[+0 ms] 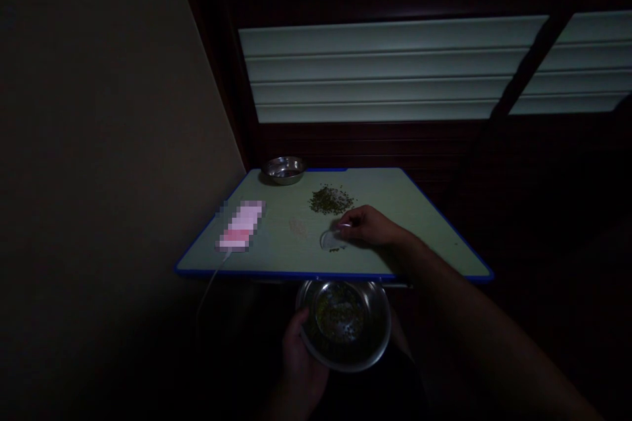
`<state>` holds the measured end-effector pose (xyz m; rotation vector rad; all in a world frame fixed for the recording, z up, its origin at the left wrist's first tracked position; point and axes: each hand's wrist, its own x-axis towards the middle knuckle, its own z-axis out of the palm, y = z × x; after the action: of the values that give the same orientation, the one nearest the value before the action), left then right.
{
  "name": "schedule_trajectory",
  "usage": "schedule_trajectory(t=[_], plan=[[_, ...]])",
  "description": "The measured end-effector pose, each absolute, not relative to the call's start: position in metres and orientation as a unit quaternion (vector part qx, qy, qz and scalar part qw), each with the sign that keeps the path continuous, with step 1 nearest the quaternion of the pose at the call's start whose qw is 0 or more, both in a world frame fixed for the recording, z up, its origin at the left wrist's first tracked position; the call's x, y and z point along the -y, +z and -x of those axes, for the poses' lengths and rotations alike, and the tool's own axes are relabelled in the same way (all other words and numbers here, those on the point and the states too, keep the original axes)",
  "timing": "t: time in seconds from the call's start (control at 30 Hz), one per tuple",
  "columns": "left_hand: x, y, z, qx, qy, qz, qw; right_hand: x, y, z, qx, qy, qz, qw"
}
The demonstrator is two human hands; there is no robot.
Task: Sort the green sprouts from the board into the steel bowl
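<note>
My left hand (305, 362) grips the left rim of a steel bowl (378, 329), held just below the table's front edge. Small green grains, like mung beans, lie in the bottom of this bowl. Over the table, my right hand (369, 226) is closed on a small, rounded, pale see-through piece (328, 239), whose exact kind is unclear in the dim light. A few grains (337, 249) lie on the tabletop by its lower edge. Farther back is a loose pile of green grains (326, 200), with some paler bits on its right side.
The pale tabletop (415, 223) has a blue edge. A smaller steel bowl (291, 178) stands at its back left corner. A blurred, lit phone (241, 227) lies at the left, with a cable (211, 283) hanging over the front edge. Louvred panels (385, 69) rise behind.
</note>
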<state>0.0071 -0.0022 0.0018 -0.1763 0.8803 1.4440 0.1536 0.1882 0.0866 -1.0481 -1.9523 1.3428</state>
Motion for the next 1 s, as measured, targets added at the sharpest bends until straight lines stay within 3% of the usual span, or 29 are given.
schedule_trajectory(t=[0.4, 1.0], plan=[[-0.001, 0.001, -0.008, -0.383, 0.642, 0.087, 0.658, -0.182, 0.085, -0.165, 0.695, 0.472, 0.465, 0.279], [0.000, 0.007, -0.008, -0.378, 0.647, 0.060, 0.659, -0.150, 0.096, -0.153, 0.762, 0.482, 0.402, 0.161]])
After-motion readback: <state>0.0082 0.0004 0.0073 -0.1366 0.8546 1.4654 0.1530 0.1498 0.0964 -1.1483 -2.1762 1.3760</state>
